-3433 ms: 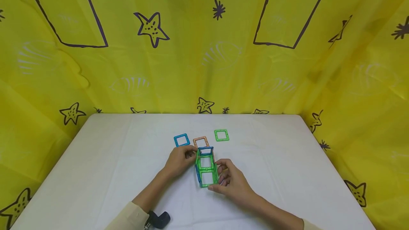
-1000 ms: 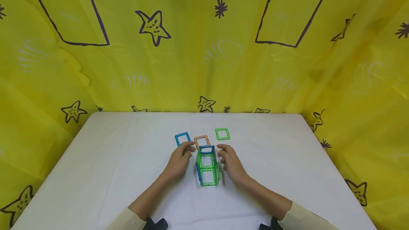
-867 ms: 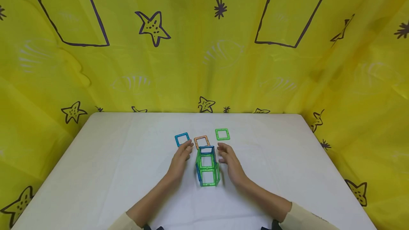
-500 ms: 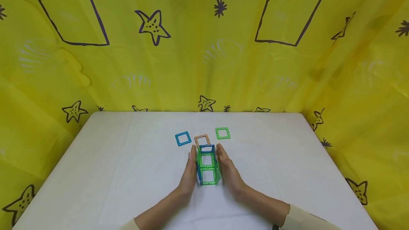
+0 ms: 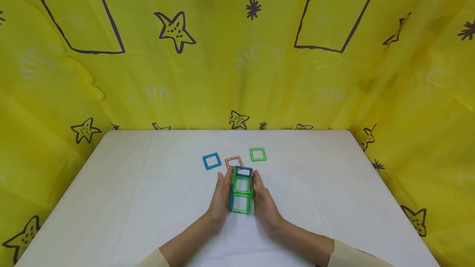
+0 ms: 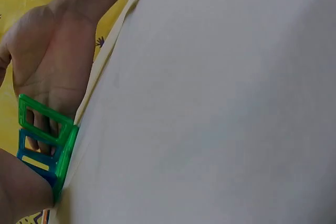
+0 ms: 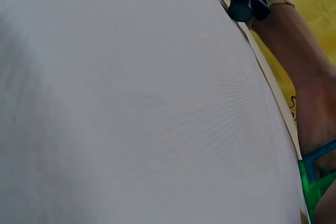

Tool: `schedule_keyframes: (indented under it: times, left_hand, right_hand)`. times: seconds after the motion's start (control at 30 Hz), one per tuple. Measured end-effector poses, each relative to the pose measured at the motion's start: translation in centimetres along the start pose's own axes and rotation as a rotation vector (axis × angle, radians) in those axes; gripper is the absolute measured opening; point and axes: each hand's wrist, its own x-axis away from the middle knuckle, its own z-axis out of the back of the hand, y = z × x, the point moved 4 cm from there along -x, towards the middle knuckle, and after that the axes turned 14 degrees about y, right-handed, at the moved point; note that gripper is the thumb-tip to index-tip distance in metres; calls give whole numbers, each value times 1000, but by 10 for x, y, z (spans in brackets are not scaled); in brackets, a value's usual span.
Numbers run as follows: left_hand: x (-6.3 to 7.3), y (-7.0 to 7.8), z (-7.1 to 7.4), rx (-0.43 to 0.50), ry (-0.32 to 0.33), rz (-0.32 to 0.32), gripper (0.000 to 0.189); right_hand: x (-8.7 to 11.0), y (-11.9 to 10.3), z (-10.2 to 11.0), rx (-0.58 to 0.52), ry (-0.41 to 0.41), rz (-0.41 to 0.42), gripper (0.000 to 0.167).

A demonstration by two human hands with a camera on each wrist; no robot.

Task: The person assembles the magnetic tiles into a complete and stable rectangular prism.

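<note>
A long open frame of square magnetic tiles (image 5: 241, 193) lies on the table, with two green squares in a row on its floor. Upright blue and green tiles form its long sides, and a blue tile (image 5: 243, 168) stands across its far end. My left hand (image 5: 220, 199) presses flat along the left side, fingers straight and pointing away. Opposite it, my right hand (image 5: 266, 207) lies against the right side, also with straight fingers. In the left wrist view the green and blue tile edges (image 6: 65, 153) show between both palms. The hands cover most of the side tiles.
Beyond the frame lie a loose blue square tile (image 5: 210, 155), an orange one (image 5: 233, 158) close to the frame's far end, and a green one (image 5: 257, 148) further right. The white table (image 5: 148, 184) meets a yellow patterned curtain (image 5: 215, 85) behind.
Earlier my fingers held the frame at its sides, then moved off it. Both palms have since come in flat against it. The frame has turned slightly, its far end shifting right.
</note>
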Motion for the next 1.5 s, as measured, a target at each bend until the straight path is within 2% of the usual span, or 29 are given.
schedule_keyframes:
  times: [0.2, 0.4, 0.57, 0.67, 0.77, 0.9, 1.0, 1.07, 1.13, 1.2, 1.33, 1.5]
  left_hand:
    - [-12, 3, 6, 26, -96, 56, 92]
    - [-27, 9, 13, 24, -198, 69, 98]
    - [-40, 11, 20, -11, -244, 82, 100]
    - [-43, 15, 25, -19, -260, 44, 99]
    - [-41, 20, 31, -3, -258, -12, 96]
    - [-37, 24, 40, -14, -200, -98, 85]
    - [-31, 25, 48, -100, -120, -194, 64]
    - [-24, 26, 51, -191, -64, -260, 54]
    - [-15, 26, 54, -329, -4, -288, 58]
    - [-6, 25, 56, -461, 38, -288, 72]
    - [5, 21, 58, -702, 55, -292, 98]
    - [10, 17, 54, -876, 17, -382, 98]
  right_hand:
    - [7, -3, 2, 22, 44, 11, 74]
    - [18, -6, 5, 50, 99, 8, 73]
    - [27, -6, 5, 84, 108, 1, 74]
    - [28, -5, 8, 111, 115, 10, 74]
    - [23, -6, 15, 155, 163, 13, 76]
    - [7, -9, 30, 267, 205, 49, 79]
    - [-6, -10, 40, 375, 189, 106, 80]
    - [-12, -10, 46, 454, 174, 133, 79]
    - [-15, -10, 51, 545, 168, 145, 77]
    - [-17, -11, 55, 647, 170, 164, 72]
    - [-23, -12, 58, 814, 162, 228, 61]
    - [-30, -10, 59, 873, 148, 279, 45]
